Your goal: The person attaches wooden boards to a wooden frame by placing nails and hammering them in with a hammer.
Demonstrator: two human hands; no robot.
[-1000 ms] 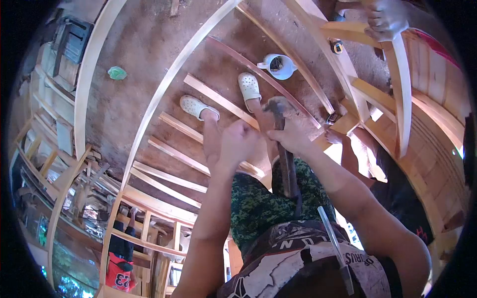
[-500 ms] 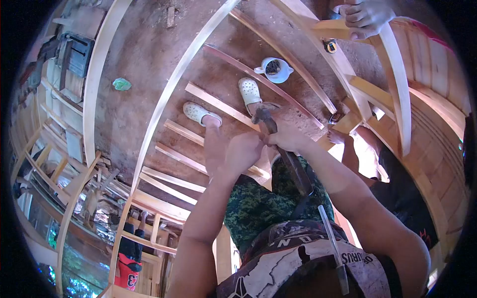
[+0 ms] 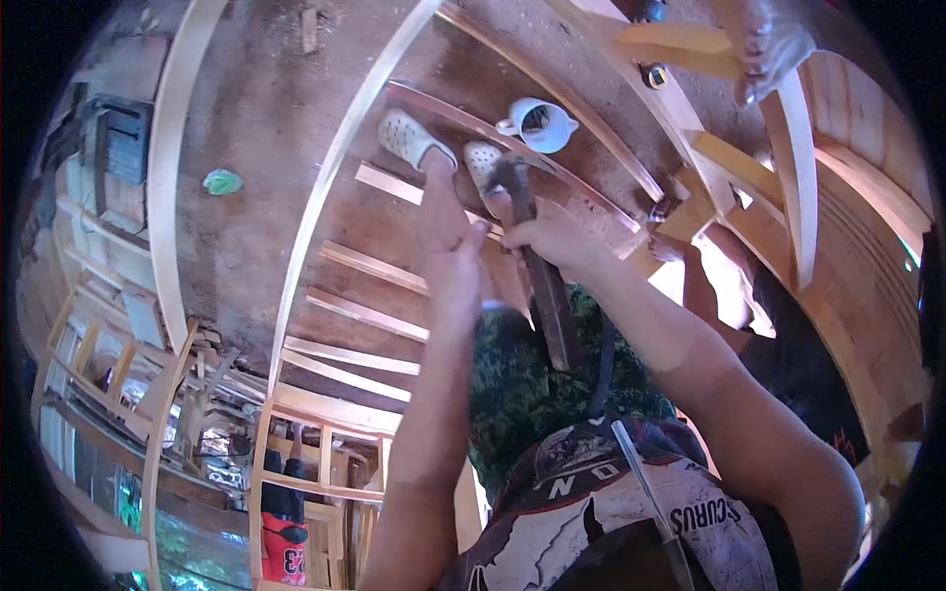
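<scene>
My right hand (image 3: 547,239) is wrapped round the upper part of a hammer (image 3: 547,305), just below its dark metal head (image 3: 510,177). The handle slants down in front of my camouflage shorts (image 3: 512,379). Beside it, on the left, is my left hand (image 3: 458,264), apart from the hammer, with the thumb raised; its fingers are smeared and partly hidden. Below the hands, my feet in white clogs (image 3: 404,138) stand among wooden strips (image 3: 374,264) over the dirt floor.
A white pitcher (image 3: 540,125) with small dark bits inside stands ahead. A tape measure (image 3: 654,76) lies on a curved timber (image 3: 670,108). Another person's bare hand or foot (image 3: 774,49) rests at upper right. A person in dark clothes (image 3: 793,345) is at right, one in red (image 3: 283,547) at lower left.
My left hand has drawn away from the hammer to the left. My left foot has stepped forward across a wooden strip. The hammer has shifted slightly, still in my right hand.
</scene>
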